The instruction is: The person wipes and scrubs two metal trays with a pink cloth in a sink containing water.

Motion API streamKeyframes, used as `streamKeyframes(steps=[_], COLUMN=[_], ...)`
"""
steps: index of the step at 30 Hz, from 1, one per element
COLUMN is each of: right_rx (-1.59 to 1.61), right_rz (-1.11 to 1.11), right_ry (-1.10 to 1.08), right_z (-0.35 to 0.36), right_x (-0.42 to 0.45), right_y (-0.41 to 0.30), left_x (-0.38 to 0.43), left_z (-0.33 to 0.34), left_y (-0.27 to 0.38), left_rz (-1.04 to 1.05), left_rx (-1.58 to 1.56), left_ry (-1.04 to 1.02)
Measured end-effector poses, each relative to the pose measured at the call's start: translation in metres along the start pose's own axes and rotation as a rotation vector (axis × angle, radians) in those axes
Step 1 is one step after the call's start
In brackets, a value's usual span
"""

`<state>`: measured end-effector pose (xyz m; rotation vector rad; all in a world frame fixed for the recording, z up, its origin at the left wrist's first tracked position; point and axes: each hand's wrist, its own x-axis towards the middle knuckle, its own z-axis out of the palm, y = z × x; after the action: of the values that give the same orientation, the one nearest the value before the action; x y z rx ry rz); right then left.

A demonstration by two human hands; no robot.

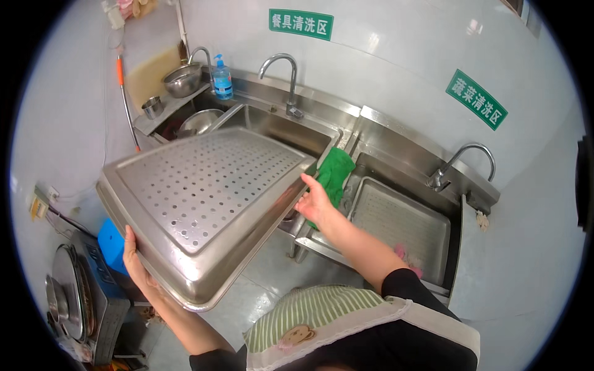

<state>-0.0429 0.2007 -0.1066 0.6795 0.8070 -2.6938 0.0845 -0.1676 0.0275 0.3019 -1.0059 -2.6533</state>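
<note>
A perforated stainless steel tray [209,185] is held up in the air in front of me, its holed base facing my eyes and its rim turned away. My left hand [134,257] grips its near left side, thumb on the outer wall. On the right side my right hand [315,199] holds the tray's edge, thumb upward. Both hands' other fingers are partly hidden by the tray. Water drops lie on the metal among the holes. Just past my right hand a green cloth [335,174] drapes over the divide between the sinks.
Behind the tray is a steel sink basin [278,127] with a curved faucet [292,83]. Another tray [399,227] lies in the right sink, with something pink [408,259] at it. A blue soap bottle [223,81], steel bowl [182,79] and cup [152,107] stand at the back left.
</note>
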Motion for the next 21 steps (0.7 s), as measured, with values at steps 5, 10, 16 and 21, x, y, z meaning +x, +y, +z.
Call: streamKeyframes(steps=[5,10,16,21], right_rx=[-0.028,-0.302,-0.427,-0.286], right_rz=[0.013,0.031,0.006,-0.150], right_ry=[-0.115,0.053,-0.122,0.245], right_z=[-0.007,-0.012,-0.075,-0.182], right_x=[0.057,0.060,0.016,-0.038], right_y=[0.037,0.037,0.002,-0.039], left_x=[0.042,0.080,0.134,0.175], left_z=[-0.070,-0.075,-0.098,-0.114], left_y=[-0.019,-0.085,-0.185,-0.229], left_rz=[-0.108,0.006,0.061,-0.085], left_rx=[-0.107,0.034,0.098,0.271], left_ry=[-0.211,0.175,0.184,0.113])
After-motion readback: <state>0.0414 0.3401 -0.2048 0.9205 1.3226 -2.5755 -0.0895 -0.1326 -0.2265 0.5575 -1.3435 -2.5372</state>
